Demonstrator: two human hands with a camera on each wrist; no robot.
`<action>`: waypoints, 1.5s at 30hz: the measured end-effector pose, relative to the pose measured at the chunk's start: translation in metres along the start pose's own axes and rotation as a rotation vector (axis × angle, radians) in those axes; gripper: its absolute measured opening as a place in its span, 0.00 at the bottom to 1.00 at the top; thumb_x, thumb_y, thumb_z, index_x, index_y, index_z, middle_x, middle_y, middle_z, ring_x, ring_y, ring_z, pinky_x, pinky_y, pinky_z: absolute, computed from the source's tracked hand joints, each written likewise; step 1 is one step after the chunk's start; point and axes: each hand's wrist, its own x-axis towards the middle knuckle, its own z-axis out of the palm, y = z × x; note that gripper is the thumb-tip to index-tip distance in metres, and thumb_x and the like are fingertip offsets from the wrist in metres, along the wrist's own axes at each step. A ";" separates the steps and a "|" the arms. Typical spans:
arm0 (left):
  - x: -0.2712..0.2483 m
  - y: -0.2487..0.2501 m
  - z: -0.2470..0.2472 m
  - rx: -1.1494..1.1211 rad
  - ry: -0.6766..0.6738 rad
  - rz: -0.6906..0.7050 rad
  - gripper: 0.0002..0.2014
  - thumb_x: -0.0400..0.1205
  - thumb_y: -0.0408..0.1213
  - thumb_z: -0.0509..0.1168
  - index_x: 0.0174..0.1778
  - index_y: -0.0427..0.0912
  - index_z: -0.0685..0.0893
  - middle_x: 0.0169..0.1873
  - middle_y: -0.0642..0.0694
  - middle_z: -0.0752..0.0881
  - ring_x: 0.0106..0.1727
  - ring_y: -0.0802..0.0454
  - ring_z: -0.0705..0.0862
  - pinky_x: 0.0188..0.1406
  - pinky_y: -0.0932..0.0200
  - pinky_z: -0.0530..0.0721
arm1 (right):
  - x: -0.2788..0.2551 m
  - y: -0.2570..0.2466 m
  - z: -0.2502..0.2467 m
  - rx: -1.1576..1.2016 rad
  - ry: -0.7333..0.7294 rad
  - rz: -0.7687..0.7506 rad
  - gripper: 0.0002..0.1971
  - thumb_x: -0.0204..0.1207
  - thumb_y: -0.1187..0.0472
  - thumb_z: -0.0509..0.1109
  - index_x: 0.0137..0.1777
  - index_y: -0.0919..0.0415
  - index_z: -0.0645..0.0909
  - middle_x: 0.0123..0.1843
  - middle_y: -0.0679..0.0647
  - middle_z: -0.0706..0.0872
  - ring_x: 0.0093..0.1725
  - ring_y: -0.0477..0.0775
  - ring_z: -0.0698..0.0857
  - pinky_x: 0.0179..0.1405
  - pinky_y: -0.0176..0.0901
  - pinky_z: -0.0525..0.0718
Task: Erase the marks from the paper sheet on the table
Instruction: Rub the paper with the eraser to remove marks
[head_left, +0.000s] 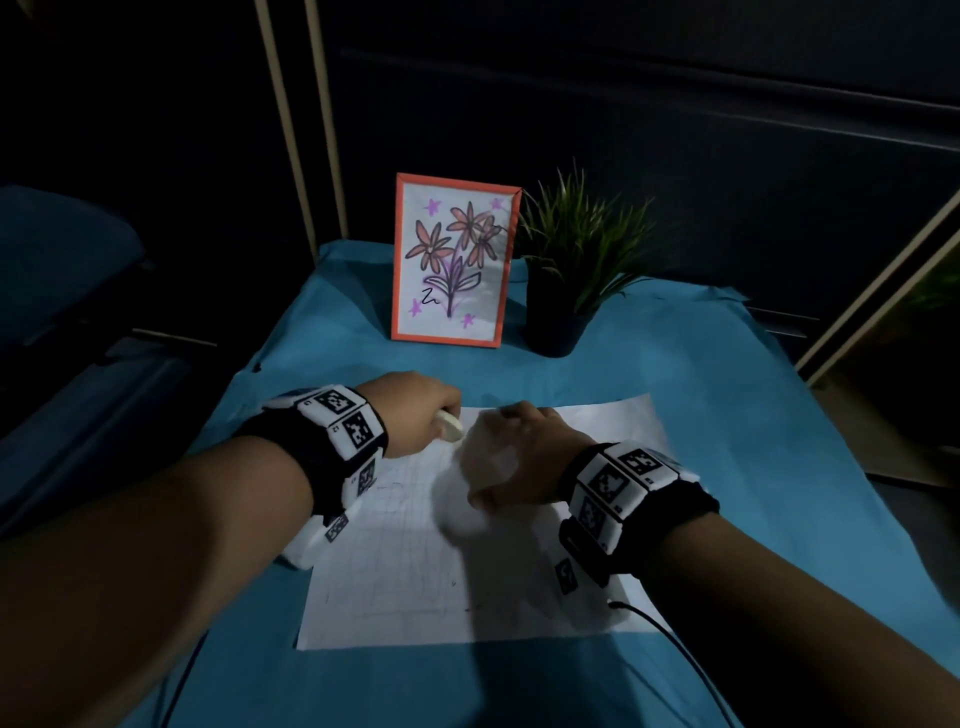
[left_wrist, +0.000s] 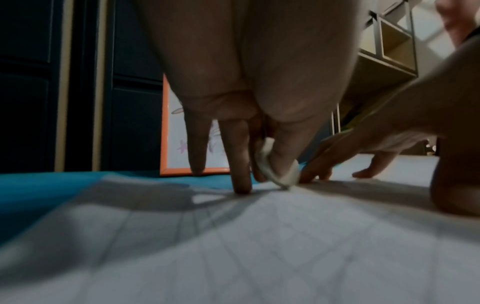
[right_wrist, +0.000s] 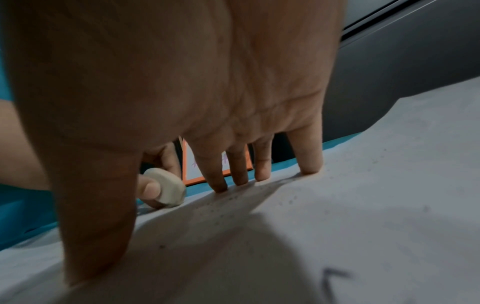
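White rectangular paper sheet (head_left: 415, 571) on blue tabletop (head_left: 727, 467): left hand (head_left: 415, 410) pinches an off-white oval eraser (head_left: 450, 425) at its far edge; right hand (head_left: 524, 457) fingers (right_wrist: 309, 156), spread straight, press the sheet.

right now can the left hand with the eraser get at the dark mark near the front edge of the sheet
Probably yes. The left hand pinches the eraser at the paper sheet's far left corner, and the dark mark lies uncovered nearer the person. The right hand presses the sheet farther back, apparently off that path.
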 end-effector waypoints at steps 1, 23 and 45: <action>0.002 0.002 0.001 0.005 0.023 -0.006 0.07 0.86 0.42 0.61 0.56 0.46 0.79 0.54 0.48 0.82 0.54 0.47 0.79 0.46 0.57 0.71 | 0.000 0.000 0.000 -0.004 -0.002 0.006 0.51 0.62 0.33 0.75 0.82 0.46 0.54 0.81 0.47 0.58 0.80 0.55 0.55 0.77 0.56 0.65; 0.000 0.002 -0.002 -0.007 -0.044 0.016 0.07 0.84 0.43 0.63 0.55 0.47 0.81 0.53 0.49 0.83 0.55 0.48 0.80 0.56 0.51 0.78 | -0.009 -0.007 -0.002 -0.025 -0.012 -0.002 0.51 0.62 0.31 0.74 0.82 0.48 0.55 0.81 0.48 0.57 0.80 0.56 0.56 0.76 0.57 0.66; 0.001 0.002 -0.004 0.098 -0.074 0.043 0.07 0.84 0.39 0.63 0.56 0.49 0.82 0.54 0.50 0.83 0.55 0.48 0.81 0.54 0.53 0.78 | -0.011 -0.006 -0.001 -0.006 -0.013 0.006 0.51 0.62 0.31 0.74 0.81 0.46 0.54 0.82 0.47 0.57 0.81 0.54 0.54 0.78 0.55 0.63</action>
